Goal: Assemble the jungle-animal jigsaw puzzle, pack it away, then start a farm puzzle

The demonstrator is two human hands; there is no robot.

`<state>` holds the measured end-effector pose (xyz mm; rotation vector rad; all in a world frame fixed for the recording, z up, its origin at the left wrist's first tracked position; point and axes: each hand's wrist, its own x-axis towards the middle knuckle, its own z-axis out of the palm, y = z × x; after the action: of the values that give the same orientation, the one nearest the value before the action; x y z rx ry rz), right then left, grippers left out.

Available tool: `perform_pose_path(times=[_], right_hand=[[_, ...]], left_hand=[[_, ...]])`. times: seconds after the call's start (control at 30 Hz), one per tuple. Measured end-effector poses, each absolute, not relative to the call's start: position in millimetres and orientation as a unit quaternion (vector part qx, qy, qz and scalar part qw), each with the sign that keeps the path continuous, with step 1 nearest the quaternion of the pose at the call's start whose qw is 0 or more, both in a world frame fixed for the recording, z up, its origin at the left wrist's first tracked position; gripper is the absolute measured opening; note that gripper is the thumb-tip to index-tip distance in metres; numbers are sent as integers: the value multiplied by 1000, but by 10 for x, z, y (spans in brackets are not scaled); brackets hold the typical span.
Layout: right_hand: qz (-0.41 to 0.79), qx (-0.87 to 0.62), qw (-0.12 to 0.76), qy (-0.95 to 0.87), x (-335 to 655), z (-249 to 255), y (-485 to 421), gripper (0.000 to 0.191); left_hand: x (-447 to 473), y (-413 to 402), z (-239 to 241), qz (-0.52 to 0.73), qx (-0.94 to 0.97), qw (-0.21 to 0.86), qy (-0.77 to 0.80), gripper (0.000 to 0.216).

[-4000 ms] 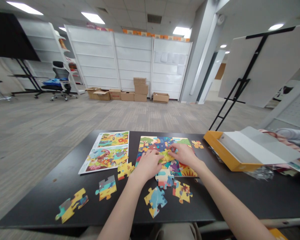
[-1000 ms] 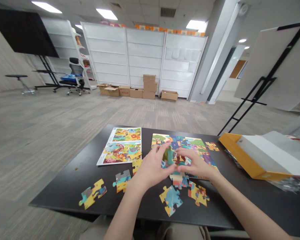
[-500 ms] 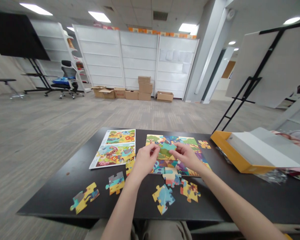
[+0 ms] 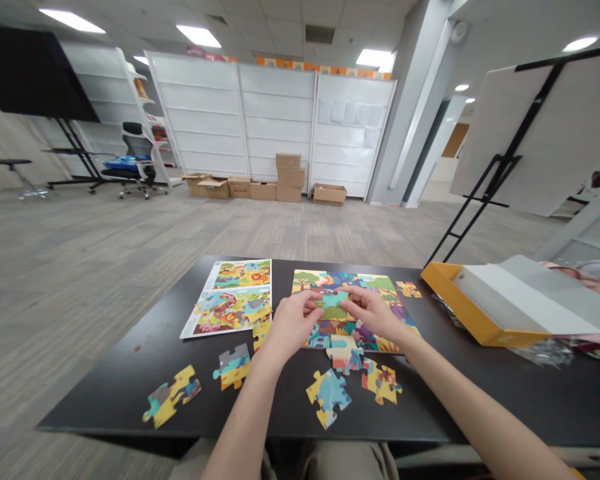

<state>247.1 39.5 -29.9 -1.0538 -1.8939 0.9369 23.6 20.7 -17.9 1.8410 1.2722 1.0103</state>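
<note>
Both of my hands pinch one green and teal puzzle piece (image 4: 333, 305) just above the partly built puzzle (image 4: 380, 287) on the black table (image 4: 105, 380). My left hand (image 4: 291, 323) grips its left edge, my right hand (image 4: 375, 312) its right edge. Loose pieces lie nearer me: a blue and yellow one (image 4: 329, 396), an orange one (image 4: 381, 382), a pink and teal one (image 4: 345, 351). Further left lie a grey and yellow piece (image 4: 233, 365) and a yellow and teal piece (image 4: 171, 394).
A printed picture sheet (image 4: 233, 297) lies left of the puzzle, with a piece (image 4: 261, 331) at its corner. An open yellow box (image 4: 467, 310) with a white lid stands at the right. One small piece (image 4: 409, 289) lies beside the puzzle. An easel (image 4: 485, 187) stands behind.
Four seconds ago both hands pressed flat on the puzzle. They then lifted a piece, turned it between the fingers, and now hold it lower, close over the puzzle.
</note>
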Motion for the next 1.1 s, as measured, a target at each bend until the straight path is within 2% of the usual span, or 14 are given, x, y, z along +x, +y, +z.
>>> perform_pose_path(times=[0.13, 0.53, 0.87, 0.97, 1.1], right_hand=[[387, -400, 397, -730, 2426, -251, 355, 47], [421, -394, 395, -715, 2425, -255, 345, 42], [396, -405, 429, -704, 2533, -168, 378, 41], [395, -405, 425, -706, 2541, -162, 376, 40], [399, -403, 410, -714, 2502, -200, 363, 39]], left_hand=[[163, 180, -157, 381, 709, 341, 486, 15], [68, 113, -117, 340, 727, 289, 521, 18], [191, 87, -117, 378, 720, 281, 510, 19], [232, 47, -91, 388, 712, 294, 507, 28], [280, -16, -79, 369, 736, 280, 493, 52]])
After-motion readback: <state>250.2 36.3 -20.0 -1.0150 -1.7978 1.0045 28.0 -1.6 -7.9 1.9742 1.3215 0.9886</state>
